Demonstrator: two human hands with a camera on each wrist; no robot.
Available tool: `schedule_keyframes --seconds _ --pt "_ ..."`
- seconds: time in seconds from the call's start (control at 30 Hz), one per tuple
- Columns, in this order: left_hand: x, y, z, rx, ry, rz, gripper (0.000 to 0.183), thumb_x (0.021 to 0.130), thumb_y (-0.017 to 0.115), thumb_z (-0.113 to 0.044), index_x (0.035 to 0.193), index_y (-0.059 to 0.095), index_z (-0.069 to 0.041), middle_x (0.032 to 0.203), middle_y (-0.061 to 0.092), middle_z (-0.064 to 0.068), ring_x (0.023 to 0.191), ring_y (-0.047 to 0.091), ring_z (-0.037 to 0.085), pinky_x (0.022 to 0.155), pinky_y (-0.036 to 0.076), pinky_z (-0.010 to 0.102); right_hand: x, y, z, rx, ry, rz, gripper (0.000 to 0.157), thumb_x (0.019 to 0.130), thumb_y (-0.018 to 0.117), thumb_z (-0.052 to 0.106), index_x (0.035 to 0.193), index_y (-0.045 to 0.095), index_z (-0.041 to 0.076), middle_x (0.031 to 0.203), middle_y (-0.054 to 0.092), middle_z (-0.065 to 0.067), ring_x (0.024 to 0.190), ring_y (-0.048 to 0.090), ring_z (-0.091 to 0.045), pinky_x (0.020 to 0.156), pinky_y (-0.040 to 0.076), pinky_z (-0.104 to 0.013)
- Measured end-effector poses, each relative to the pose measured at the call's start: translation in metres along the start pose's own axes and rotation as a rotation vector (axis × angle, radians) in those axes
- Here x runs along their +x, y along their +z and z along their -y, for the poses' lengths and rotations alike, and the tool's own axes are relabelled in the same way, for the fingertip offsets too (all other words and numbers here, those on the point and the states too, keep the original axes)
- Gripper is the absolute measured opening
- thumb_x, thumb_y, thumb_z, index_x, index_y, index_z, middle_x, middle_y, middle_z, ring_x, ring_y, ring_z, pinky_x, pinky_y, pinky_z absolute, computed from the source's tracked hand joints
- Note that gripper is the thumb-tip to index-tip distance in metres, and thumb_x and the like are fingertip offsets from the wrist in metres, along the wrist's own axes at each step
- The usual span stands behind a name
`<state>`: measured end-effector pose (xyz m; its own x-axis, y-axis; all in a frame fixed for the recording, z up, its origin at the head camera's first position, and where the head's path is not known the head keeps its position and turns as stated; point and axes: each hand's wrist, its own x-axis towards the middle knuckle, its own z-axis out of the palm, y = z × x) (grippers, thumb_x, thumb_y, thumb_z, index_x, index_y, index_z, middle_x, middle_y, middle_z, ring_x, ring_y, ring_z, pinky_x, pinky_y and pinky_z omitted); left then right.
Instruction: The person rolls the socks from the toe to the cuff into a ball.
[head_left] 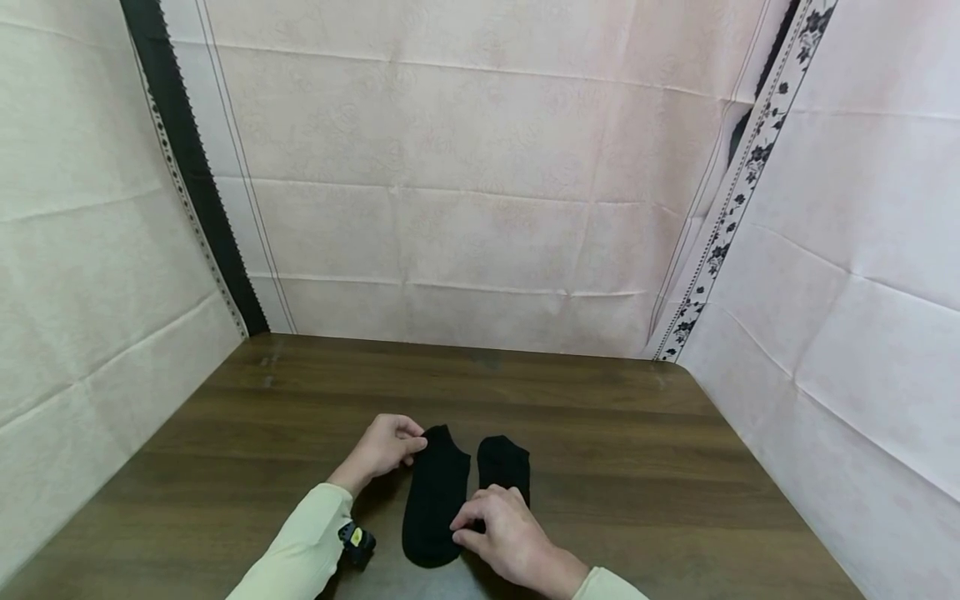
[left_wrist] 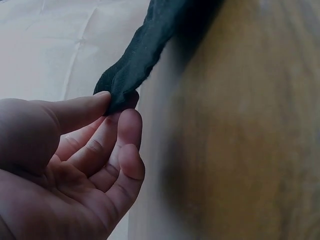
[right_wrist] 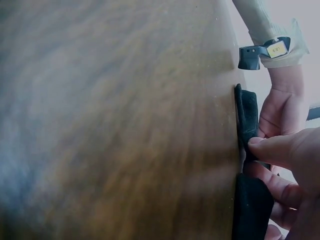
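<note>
Two black ankle socks lie side by side on the wooden table in the head view. The left sock (head_left: 435, 510) points its toe towards me, and my left hand (head_left: 384, 447) pinches its upper left corner. Thumb and fingertips holding that black cloth (left_wrist: 131, 70) show close up in the left wrist view. Lower down, my right hand (head_left: 508, 533) pinches the same sock's right edge near the toe. The right sock (head_left: 504, 463) lies partly hidden behind this hand. In the right wrist view, my right thumb (right_wrist: 270, 149) presses on the pinched sock (right_wrist: 248, 112).
The brown wooden tabletop (head_left: 637, 467) spreads around the socks. Pale cloth walls, including the back one (head_left: 465, 192), enclose it at the back and both sides. A small black wrist camera (head_left: 357, 543) is strapped over the left sleeve (head_left: 303, 542).
</note>
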<state>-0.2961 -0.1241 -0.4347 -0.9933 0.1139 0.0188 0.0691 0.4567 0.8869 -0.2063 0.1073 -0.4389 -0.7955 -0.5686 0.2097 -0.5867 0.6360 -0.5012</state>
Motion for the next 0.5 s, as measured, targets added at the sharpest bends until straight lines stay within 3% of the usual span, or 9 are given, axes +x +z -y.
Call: schedule_keyframes --seconds 0.37,0.5 --pt "0.002 -0.005 -0.014 -0.057 0.02 -0.011 0.005 0.094 0.069 -0.004 0.097 0.071 -0.001 0.076 0.07 0.005 0.066 0.062 0.027 0.057 0.049 0.036 0.0 -0.011 0.002 0.012 -0.008 -0.048 0.008 0.088 0.079 0.019 0.091 0.08 0.027 0.082 0.065 0.026 0.083 0.053 0.005 0.083 0.04 -0.033" --pt "0.004 -0.007 -0.02 -0.068 0.017 -0.012 0.006 0.095 0.069 -0.005 0.098 0.071 -0.001 0.079 0.071 0.005 0.068 0.062 0.028 0.059 0.05 0.039 0.0 -0.014 0.002 0.077 -0.024 -0.066 0.009 0.089 0.078 0.016 0.091 0.08 0.024 0.083 0.069 0.022 0.077 0.058 0.007 0.075 0.048 -0.021"
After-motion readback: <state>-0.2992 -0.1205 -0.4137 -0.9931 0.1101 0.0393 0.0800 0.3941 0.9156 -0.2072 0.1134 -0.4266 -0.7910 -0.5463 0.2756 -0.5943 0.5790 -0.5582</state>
